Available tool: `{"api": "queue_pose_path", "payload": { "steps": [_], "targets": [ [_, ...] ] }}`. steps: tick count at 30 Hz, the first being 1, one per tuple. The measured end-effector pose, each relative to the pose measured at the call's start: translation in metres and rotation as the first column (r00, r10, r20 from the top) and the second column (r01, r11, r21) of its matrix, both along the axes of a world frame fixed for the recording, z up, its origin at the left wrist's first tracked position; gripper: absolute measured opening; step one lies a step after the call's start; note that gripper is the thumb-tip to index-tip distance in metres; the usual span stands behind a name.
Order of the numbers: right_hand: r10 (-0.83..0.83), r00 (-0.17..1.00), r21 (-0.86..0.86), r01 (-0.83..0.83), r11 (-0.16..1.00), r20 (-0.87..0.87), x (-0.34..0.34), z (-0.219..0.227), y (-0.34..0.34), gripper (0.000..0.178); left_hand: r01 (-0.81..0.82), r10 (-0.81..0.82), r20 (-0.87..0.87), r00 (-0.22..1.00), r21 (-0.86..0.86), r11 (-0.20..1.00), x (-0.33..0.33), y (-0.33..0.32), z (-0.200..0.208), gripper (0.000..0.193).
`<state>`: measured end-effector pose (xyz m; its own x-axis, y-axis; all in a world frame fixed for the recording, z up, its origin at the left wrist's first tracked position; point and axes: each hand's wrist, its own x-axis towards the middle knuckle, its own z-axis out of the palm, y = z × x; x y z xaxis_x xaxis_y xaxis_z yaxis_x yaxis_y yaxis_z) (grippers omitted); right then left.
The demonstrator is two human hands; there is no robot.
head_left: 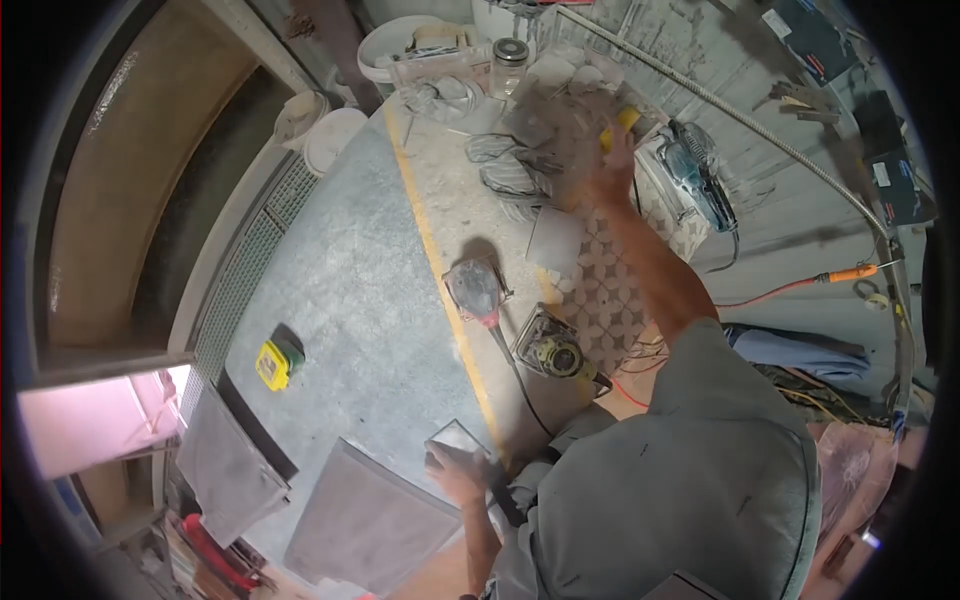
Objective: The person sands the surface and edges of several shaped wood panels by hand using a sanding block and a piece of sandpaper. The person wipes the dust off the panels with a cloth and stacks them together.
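Near the front edge of the bench, my left hand point(460, 478) is closed on a small grey square panel point(458, 440). Beside it lies a larger flat grey panel point(368, 520). My right arm stretches to the far right, where my right hand point(612, 168) has its fingers around a small yellow object point(622, 125); its exact kind is hard to make out. Grey-striped work gloves point(508, 175) and a pale square sheet point(554, 240) lie left of that hand. Two power sanders rest mid-bench: a grey and red one point(477, 288) and a yellow-green one point(556, 353).
A yellow tape measure point(273, 364) sits on the left of the bench point(340, 270). Another grey panel point(230, 468) lies at the left edge. A blue-green power tool point(695, 178), a glass jar point(509, 66) and a white bucket point(385, 45) stand at the back. Sander cords trail toward me.
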<state>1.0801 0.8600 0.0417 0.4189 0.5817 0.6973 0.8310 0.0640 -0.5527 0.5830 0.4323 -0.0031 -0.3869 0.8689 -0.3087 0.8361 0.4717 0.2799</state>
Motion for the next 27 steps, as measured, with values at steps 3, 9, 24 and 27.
{"api": "queue_pose_path", "payload": {
  "steps": [3,9,24,27],
  "targets": [
    [0.234,0.948,0.080,-0.256,0.963,0.216,0.020,0.034,-0.020,0.062,-0.094,0.091,0.083,0.992,0.035,0.995,0.000,-0.004,0.001,0.122],
    [0.542,0.722,-0.352,-0.687,0.636,-0.429,-0.090,0.108,-0.173,0.042,-0.056,0.033,0.134,0.990,0.167,0.984,-0.022,-0.019,0.017,0.110],
    [0.926,0.105,-0.427,-0.902,-0.066,-0.364,-0.550,-0.020,-0.350,0.034,-0.616,0.780,-0.155,0.607,0.529,0.584,-0.319,-0.309,-0.019,0.072],
    [0.917,0.257,-0.582,-0.812,0.035,-0.304,-0.586,-0.018,-0.326,0.031,-0.689,0.844,-0.140,0.518,0.517,0.509,-0.472,-0.362,-0.027,0.094]
  ]
}}
